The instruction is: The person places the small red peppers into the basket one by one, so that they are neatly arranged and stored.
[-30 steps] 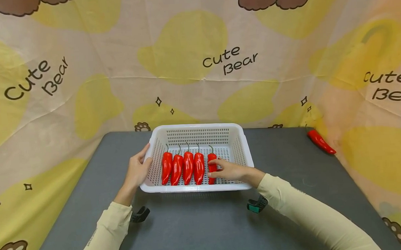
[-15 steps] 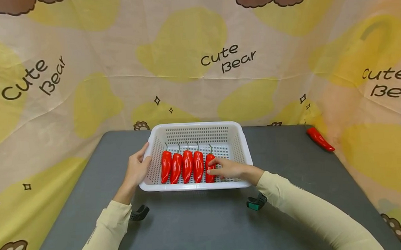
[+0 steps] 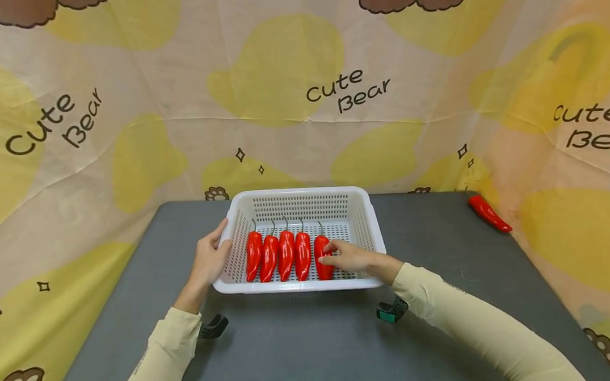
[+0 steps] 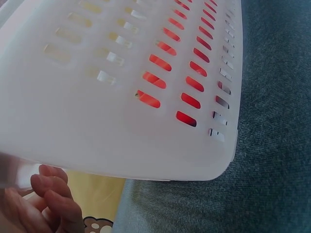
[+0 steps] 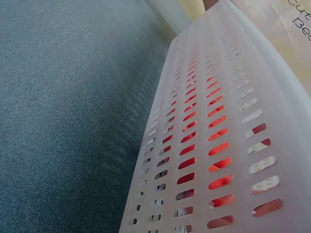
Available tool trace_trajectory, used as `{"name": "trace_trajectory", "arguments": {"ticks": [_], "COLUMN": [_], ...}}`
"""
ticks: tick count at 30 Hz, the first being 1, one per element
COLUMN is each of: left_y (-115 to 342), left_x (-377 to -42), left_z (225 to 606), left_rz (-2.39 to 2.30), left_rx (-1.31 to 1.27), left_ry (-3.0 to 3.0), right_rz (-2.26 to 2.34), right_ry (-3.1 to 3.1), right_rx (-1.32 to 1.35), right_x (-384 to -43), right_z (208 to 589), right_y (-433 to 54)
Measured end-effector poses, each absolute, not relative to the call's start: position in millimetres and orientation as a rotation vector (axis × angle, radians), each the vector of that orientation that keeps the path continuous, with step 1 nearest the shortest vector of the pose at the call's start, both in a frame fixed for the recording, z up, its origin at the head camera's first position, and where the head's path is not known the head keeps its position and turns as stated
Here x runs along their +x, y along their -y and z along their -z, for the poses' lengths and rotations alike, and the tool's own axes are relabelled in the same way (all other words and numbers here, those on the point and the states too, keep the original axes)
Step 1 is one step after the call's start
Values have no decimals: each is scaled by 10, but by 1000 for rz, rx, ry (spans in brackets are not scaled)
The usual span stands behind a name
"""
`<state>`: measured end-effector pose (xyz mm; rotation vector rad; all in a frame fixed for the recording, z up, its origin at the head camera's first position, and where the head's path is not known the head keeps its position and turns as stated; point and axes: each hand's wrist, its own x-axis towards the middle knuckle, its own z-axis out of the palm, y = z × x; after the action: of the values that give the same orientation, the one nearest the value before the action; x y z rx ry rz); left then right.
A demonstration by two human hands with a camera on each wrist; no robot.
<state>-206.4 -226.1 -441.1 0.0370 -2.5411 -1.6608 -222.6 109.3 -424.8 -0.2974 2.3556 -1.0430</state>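
Observation:
A white plastic basket (image 3: 309,285) with slotted walls stands on the grey table. My left hand (image 3: 209,260) grips its left rim, thumb inside; in the left wrist view its curled fingers (image 4: 56,194) show under the rim. Several red chili peppers lie side by side in the basket, green stems pointing to the far side. My right hand (image 3: 351,256) reaches over the front right of the basket, thumb and fingers at the rightmost pepper (image 3: 324,272), pinching it near its middle. In the right wrist view the basket wall (image 5: 233,145) hides that hand.
Another red chili pepper (image 3: 489,213) lies at the table's far right edge, against the patterned cloth (image 3: 279,72) that surrounds the table. The grey tabletop (image 3: 301,344) extends in front of the basket. Dark wrist devices (image 3: 392,310) sit below both wrists.
The rightmost pepper shifts slightly left, then back right, and lies turned a little under my right fingers, which have drawn closer together. My left hand and the basket stay in place.

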Motion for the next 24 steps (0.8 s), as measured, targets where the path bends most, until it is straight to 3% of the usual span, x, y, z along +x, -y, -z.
{"name": "trace_trajectory", "arguments": {"ticks": [24], "left_y": [2253], "left_x": [-2067], "left_z": [4411], "left_rz": [1669], "left_rx": [43], "left_ry": [2534], "right_rz": [1135], "right_ry": [-2189], "right_rx": [-361], "right_x": [-2228], "right_z": [4242], "right_y": [-1143]}}
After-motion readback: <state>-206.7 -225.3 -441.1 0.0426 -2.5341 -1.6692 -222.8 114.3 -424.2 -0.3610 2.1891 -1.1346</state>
